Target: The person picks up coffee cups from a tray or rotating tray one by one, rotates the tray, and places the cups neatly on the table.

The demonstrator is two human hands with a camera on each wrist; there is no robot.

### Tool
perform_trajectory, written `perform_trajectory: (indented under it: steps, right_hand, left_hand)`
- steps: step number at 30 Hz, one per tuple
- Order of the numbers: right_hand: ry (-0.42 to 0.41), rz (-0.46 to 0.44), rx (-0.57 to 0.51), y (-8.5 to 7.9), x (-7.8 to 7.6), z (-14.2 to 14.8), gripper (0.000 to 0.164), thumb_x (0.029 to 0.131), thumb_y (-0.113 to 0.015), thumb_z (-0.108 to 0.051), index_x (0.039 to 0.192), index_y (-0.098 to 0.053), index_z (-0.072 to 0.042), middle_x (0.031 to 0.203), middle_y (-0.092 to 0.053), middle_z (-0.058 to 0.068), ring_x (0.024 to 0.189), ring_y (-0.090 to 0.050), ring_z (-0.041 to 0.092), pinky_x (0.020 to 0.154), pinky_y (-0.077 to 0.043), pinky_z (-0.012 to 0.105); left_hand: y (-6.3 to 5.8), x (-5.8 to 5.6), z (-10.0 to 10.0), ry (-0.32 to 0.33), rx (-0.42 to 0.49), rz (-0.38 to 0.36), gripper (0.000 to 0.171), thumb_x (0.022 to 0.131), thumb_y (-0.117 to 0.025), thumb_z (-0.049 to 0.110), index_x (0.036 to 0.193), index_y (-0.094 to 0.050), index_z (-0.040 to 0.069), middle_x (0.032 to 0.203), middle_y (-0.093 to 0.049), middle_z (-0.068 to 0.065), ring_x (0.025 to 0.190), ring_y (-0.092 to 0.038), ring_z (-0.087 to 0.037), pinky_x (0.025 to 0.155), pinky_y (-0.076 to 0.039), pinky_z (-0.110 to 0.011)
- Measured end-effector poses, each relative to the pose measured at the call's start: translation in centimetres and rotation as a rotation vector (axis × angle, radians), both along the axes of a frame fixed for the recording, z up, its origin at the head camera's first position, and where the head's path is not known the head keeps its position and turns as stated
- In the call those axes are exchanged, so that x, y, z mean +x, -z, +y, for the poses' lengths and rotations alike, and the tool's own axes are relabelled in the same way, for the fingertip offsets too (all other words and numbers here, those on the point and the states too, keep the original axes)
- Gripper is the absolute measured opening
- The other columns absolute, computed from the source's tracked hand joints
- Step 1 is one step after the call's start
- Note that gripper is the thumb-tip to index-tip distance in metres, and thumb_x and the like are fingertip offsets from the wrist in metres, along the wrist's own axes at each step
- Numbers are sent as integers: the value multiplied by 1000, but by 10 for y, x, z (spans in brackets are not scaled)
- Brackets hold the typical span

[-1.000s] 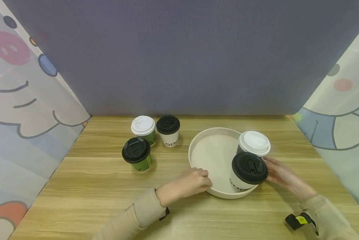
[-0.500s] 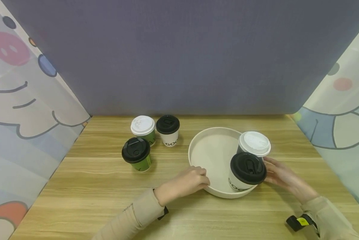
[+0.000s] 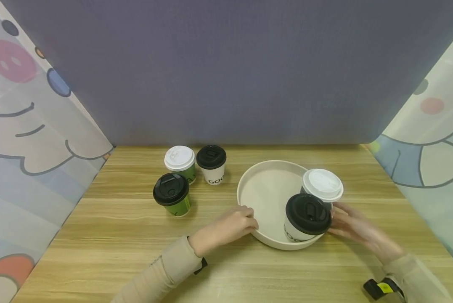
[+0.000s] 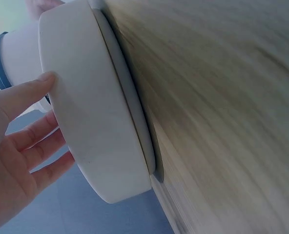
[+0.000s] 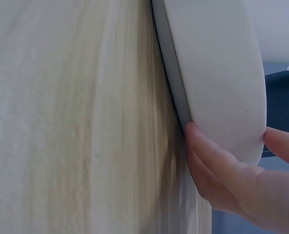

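A round cream tray (image 3: 266, 198) lies on the wooden table, with two lidded paper cups at its right side. The nearer is a white cup with a black lid (image 3: 308, 213); behind it is a dark cup with a white lid (image 3: 322, 184). My left hand (image 3: 230, 229) grips the tray's rim at the front left, thumb and fingers on either side of the wall in the left wrist view. At the right, my right hand (image 3: 356, 227) holds the tray's edge; the right wrist view shows fingertips (image 5: 196, 134) low on the wall and the thumb at the rim.
Left of the tray stand a green cup with a white lid (image 3: 180, 160), a white cup with a black lid (image 3: 212, 162) and a green cup with a black lid (image 3: 172, 193). A grey panel (image 3: 241, 75) rises behind the table, with cartoon-printed curtains (image 3: 29, 126) at both sides.
The tray has turned slightly: the black-lidded cup on it has shifted left and the white-lidded one a little right and nearer. My left hand has moved left and slightly away with the rim.
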State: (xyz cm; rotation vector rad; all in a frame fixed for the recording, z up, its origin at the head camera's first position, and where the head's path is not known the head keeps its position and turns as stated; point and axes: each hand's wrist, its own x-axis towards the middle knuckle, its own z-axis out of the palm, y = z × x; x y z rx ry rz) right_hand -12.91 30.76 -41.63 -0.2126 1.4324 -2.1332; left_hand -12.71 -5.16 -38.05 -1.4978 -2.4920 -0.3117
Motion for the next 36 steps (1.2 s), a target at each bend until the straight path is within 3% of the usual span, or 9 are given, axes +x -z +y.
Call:
perform_trajectory:
  steps: [4,6,9,12,14,28,36]
  right_hand:
    - [0,-5,2,1,3,-1,25,95,-34,-6,113,-29,-22,105,-58,-2,96,-58,17,83,-47,32]
    - [5,-6,22,1,4,-1,34,95,-35,-6,124,-22,-18,105,-57,-2,96,-58,17,83,-46,33]
    - [10,-11,40,1,6,-2,56,94,-36,-6,137,1,-4,104,-58,-1,96,-58,18,84,-46,34]
    - [8,-19,53,0,8,-3,75,94,-37,-6,129,29,6,103,-57,0,95,-59,18,84,-46,35]
    - [10,-36,62,-1,9,-5,80,93,-38,-5,125,34,5,101,-57,1,94,-59,18,84,-46,35]
    - [21,-78,32,-1,17,-13,85,92,-40,-3,124,38,0,100,-58,4,94,-59,19,84,-46,36]
    - [33,-77,67,-2,21,-17,84,92,-40,-4,124,39,0,98,-58,4,92,-60,17,84,-46,35]
  left_hand:
    - [0,-2,-4,-4,10,0,7,78,-65,18,83,-70,16,73,-53,5,66,-49,-6,62,-38,-11]
    - [0,-2,-6,-9,15,0,7,78,-65,17,83,-70,16,74,-53,5,67,-49,-6,62,-38,-11]
    - [-1,-4,-8,-18,20,-18,7,78,-66,16,83,-70,16,75,-53,4,67,-49,-6,62,-38,-10]
    - [-2,-5,-10,-17,37,-45,7,77,-66,14,83,-71,14,75,-54,4,68,-50,-7,63,-39,-11]
    - [-3,-6,-11,-17,45,-56,7,77,-66,14,83,-71,13,76,-54,3,68,-50,-7,63,-39,-11]
    - [-3,-12,-20,-42,71,-157,9,77,-66,11,85,-70,10,80,-55,1,73,-53,-8,68,-41,-11]
    - [-3,-16,-23,-61,63,-228,10,78,-65,11,87,-69,9,82,-55,1,74,-53,-8,68,-42,-11]
